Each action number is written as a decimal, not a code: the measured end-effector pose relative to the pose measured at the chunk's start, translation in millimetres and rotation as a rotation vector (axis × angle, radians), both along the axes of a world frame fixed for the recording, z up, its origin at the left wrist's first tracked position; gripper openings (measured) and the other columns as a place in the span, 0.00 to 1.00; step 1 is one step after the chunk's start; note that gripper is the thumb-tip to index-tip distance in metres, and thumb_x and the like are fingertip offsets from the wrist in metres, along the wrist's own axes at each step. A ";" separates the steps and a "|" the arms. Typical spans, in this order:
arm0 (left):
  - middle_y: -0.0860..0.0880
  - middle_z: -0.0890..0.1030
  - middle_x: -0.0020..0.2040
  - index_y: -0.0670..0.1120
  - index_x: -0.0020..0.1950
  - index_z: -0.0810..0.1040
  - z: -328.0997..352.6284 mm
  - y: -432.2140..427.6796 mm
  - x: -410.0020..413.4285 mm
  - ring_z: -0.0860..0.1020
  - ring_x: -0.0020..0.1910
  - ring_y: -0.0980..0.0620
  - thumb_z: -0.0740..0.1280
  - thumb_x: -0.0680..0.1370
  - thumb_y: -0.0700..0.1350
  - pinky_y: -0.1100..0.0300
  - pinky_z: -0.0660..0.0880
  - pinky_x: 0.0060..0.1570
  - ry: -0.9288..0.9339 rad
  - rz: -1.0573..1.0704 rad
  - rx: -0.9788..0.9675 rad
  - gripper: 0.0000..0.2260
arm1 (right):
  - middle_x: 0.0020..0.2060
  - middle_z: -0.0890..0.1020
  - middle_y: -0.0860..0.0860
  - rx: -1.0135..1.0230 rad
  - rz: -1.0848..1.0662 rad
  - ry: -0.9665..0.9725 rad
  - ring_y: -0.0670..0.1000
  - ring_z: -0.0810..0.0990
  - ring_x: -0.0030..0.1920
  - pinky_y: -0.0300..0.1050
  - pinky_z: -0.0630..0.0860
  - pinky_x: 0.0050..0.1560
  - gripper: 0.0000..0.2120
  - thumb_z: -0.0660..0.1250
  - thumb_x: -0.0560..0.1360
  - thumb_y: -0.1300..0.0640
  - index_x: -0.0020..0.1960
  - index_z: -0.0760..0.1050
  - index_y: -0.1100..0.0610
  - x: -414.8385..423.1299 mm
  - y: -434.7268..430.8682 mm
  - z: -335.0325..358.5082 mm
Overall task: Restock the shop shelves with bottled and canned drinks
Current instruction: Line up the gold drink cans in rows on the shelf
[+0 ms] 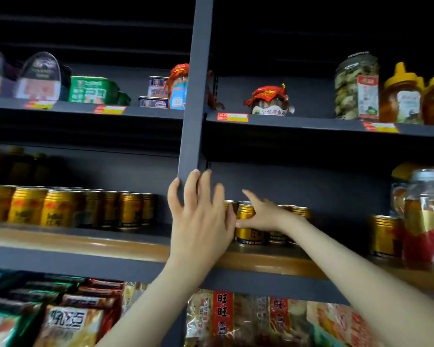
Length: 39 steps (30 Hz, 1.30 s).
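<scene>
Right hand [266,216] grips a can [248,234] at frame centre, on the shelf [85,244]. Left hand [201,221] flat, fingers spread, on post [193,121]. Left row [60,209] looks stocked; space right of centre likely remains to fill.

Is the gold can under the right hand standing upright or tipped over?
Upright: the gold can stands on its base on the shelf, rim on top, sides vertical. The right hand holds its upper part.
</scene>
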<state>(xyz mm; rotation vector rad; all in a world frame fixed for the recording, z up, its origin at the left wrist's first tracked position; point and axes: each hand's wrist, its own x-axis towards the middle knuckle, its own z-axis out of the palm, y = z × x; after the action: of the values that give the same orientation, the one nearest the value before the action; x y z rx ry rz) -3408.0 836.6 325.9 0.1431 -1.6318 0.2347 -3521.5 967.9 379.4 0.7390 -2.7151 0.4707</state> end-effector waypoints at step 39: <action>0.51 0.72 0.63 0.64 0.68 0.59 -310.8 -172.2 201.0 0.75 0.63 0.52 0.75 0.69 0.56 0.51 0.74 0.61 -0.797 -1.260 0.652 0.34 | 0.62 0.70 0.32 -0.640 0.440 -0.323 0.37 0.70 0.65 0.28 0.66 0.61 0.32 0.74 0.67 0.43 0.67 0.64 0.41 317.0 -138.2 -310.7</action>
<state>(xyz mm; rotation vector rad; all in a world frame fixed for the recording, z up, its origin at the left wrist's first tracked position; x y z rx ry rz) -3207.0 664.3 15.1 -0.5581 -2.1975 -1.3577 -3204.5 829.8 68.7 1.1253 -2.3969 1.5818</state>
